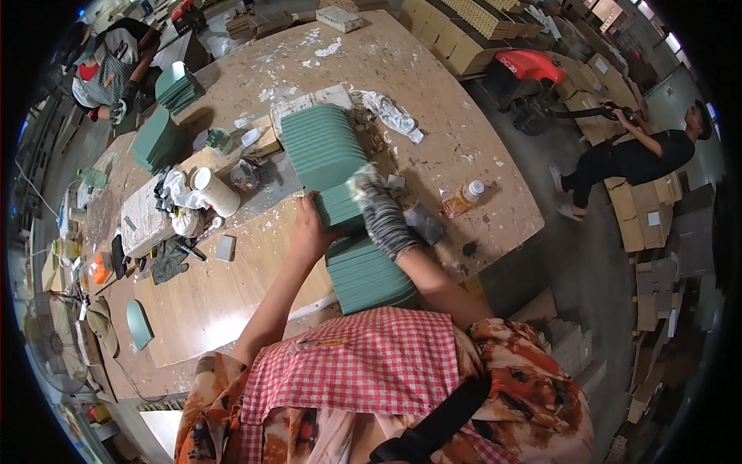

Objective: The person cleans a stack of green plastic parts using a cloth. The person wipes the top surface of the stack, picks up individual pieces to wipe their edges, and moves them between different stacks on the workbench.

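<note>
Green boards with rounded ends stand packed in a row, with a far stack (321, 143), a middle stack (336, 206) and a near stack (367, 277). My bare left hand (309, 232) grips the left edge of the middle stack, its fingers at the far corner. On the opposite side my right hand (380, 215), in a grey striped knitted glove with whitish fingertips, presses round the right edge of that same stack. The right fingertips are partly hidden, and I cannot tell whether they also hold something small. A dark gap separates the middle and near stacks.
The paint-spotted wooden table (479, 162) carries a small bottle (464, 197), a white rag (390, 116), a white tub (215, 192), a grey glove (168, 261) and one loose green board (139, 325). More green stacks (160, 139) stand far left. Another person (641, 155) walks at right with a red machine (529, 69).
</note>
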Available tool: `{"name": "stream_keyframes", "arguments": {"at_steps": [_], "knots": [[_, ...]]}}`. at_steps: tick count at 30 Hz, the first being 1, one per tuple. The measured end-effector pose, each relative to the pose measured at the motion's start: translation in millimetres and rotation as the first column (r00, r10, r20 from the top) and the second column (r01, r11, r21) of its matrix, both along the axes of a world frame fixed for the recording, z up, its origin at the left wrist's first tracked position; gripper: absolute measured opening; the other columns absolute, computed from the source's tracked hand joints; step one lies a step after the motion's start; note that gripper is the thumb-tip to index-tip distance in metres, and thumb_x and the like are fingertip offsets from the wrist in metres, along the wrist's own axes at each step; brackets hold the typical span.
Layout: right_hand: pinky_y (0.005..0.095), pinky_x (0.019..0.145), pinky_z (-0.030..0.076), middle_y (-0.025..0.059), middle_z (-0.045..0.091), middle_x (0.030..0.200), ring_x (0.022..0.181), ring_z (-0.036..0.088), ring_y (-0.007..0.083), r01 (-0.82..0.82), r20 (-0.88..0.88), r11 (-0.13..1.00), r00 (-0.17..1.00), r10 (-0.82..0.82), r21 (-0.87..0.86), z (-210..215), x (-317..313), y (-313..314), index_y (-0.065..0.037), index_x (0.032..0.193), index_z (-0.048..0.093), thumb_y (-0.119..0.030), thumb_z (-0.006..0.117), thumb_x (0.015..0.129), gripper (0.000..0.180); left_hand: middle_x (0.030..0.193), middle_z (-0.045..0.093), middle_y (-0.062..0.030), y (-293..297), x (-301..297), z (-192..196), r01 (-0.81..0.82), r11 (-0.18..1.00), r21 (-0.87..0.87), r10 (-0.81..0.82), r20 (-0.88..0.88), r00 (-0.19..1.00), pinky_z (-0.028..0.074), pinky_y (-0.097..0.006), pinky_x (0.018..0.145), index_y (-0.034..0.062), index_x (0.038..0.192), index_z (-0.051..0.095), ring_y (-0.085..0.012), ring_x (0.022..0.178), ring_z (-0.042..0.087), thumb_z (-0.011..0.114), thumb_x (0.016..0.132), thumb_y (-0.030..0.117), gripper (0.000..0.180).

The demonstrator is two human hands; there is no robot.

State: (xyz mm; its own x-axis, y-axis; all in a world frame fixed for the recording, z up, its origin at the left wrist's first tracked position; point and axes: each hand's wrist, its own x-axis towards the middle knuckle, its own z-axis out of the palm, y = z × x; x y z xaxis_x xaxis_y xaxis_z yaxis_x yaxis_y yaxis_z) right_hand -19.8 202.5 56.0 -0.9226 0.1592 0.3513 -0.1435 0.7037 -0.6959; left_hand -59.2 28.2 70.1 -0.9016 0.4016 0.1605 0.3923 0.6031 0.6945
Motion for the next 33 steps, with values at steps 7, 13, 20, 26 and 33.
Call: {"name": "stream_keyframes", "arguments": {"at_steps": [7, 13, 20, 26, 33], "knots": [[0.0447, 0.108, 0.022, 0.0134, 0.031, 0.145, 0.132, 0.032, 0.0285, -0.164, 0.092, 0.888, 0.986, 0.137, 0.431, 14, 5, -5, -0.018, 0.133, 0.046, -0.022, 0.043, 0.090, 0.043, 0.121, 0.044, -0.0254, 1, 5, 11, 0.075, 0.996, 0.037, -0.075, 0.000, 0.997, 0.043, -0.041, 0.091, -0.0021, 0.127, 0.031, -0.0401, 0.112, 0.049, 0.083, 0.058, 0.018, 0.089], [0.0450, 0.110, 0.020, 0.0144, 0.029, 0.146, 0.133, 0.029, 0.0296, -0.081, 0.076, 0.987, 0.995, 0.071, 0.138, 11, 2, 8, -0.017, 0.134, 0.044, -0.021, 0.043, 0.090, 0.044, 0.135, 0.036, -0.0167, -21, 2, -26, 0.089, 0.928, 0.361, -0.193, 0.263, 0.945, 0.038, -0.048, 0.101, 0.0052, 0.136, 0.026, -0.0327, 0.131, 0.033, 0.078, 0.068, 0.005, 0.086], [0.0435, 0.110, 0.019, 0.0127, 0.031, 0.144, 0.135, 0.026, 0.0275, -0.258, 0.179, 0.767, 0.966, 0.188, 0.587, 27, -14, -44, -0.018, 0.132, 0.045, -0.024, 0.040, 0.090, 0.043, 0.134, 0.037, -0.0183, -21, 2, -41, 0.101, 0.961, 0.256, -0.140, 0.138, 0.980, 0.034, -0.041, 0.102, 0.0049, 0.139, 0.025, -0.0373, 0.130, 0.032, 0.073, 0.069, 0.000, 0.086], [0.0428, 0.108, 0.022, 0.0133, 0.038, 0.139, 0.132, 0.031, 0.0280, -0.285, 0.095, 0.796, 0.956, 0.278, 0.535, 21, -22, -49, -0.015, 0.128, 0.049, -0.024, 0.041, 0.090, 0.040, 0.143, 0.029, -0.0209, -25, -6, -60, 0.206, 0.966, 0.157, -0.207, -0.012, 0.978, 0.031, -0.040, 0.105, 0.0027, 0.140, 0.022, -0.0366, 0.131, 0.030, 0.072, 0.071, 0.002, 0.086], [0.0447, 0.106, 0.027, 0.0168, 0.039, 0.137, 0.127, 0.035, 0.0337, -0.104, 0.109, 0.984, 0.990, 0.089, 0.142, 13, -12, 13, -0.012, 0.129, 0.046, -0.017, 0.046, 0.085, 0.045, 0.125, 0.040, -0.0242, -18, 1, -40, 0.133, 0.960, 0.247, -0.176, 0.164, 0.971, 0.041, -0.038, 0.097, -0.0015, 0.134, 0.015, -0.0348, 0.119, 0.044, 0.075, 0.070, 0.002, 0.088]]}}
